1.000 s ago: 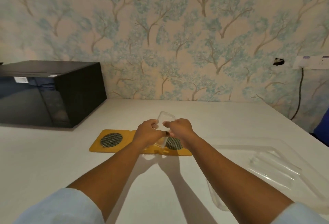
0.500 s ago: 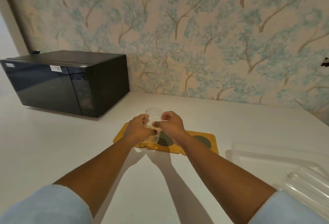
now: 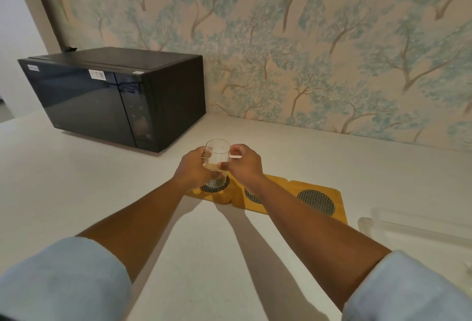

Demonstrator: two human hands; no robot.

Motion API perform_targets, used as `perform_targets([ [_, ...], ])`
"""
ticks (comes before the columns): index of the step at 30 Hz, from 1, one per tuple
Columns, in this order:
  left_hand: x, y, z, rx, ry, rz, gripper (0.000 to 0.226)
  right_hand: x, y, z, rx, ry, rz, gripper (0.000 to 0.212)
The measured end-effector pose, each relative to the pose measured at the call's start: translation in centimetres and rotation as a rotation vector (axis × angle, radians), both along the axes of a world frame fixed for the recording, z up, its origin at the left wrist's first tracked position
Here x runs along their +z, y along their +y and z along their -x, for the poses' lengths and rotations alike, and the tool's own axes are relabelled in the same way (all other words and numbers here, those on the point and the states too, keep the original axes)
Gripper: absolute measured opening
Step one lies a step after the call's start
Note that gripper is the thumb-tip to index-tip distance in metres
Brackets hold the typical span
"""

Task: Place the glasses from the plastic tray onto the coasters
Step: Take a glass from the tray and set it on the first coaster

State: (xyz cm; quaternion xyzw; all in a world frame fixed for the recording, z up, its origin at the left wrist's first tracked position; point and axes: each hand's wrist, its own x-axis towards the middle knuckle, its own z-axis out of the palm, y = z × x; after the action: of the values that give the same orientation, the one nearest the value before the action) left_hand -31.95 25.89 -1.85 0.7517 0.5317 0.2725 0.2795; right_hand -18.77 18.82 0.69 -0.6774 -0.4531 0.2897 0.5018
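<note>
A clear drinking glass stands upright on the leftmost of three yellow coasters, over its dark mesh circle. My left hand wraps its left side and my right hand holds its right side with thumb and fingers. The middle coaster is partly hidden under my right wrist. The right coaster lies bare. The clear plastic tray shows only its near-left corner at the right edge; its contents are out of view.
A black microwave stands on the white counter at the back left, close to the glass. A wall with tree-pattern wallpaper runs along the back of the counter.
Both hands carried the glass leftward and lowered it from tilted to upright onto the leftmost coaster. My view swung left, so the tray slid almost out of sight.
</note>
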Motion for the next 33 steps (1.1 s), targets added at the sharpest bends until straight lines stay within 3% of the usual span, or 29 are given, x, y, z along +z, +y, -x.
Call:
perform_targets([
  [25, -2.8, 2.9, -0.1, 0.0, -0.012, 0.088, 0.075, -3.5, 4.1, 0.1, 0.043, -0.092, 0.048, 0.06],
  [33, -3.1, 2.0, 0.0, 0.098, 0.126, 0.044, 0.064, -3.6, 3.5, 0.3, 0.056, -0.103, 0.088, 0.074],
])
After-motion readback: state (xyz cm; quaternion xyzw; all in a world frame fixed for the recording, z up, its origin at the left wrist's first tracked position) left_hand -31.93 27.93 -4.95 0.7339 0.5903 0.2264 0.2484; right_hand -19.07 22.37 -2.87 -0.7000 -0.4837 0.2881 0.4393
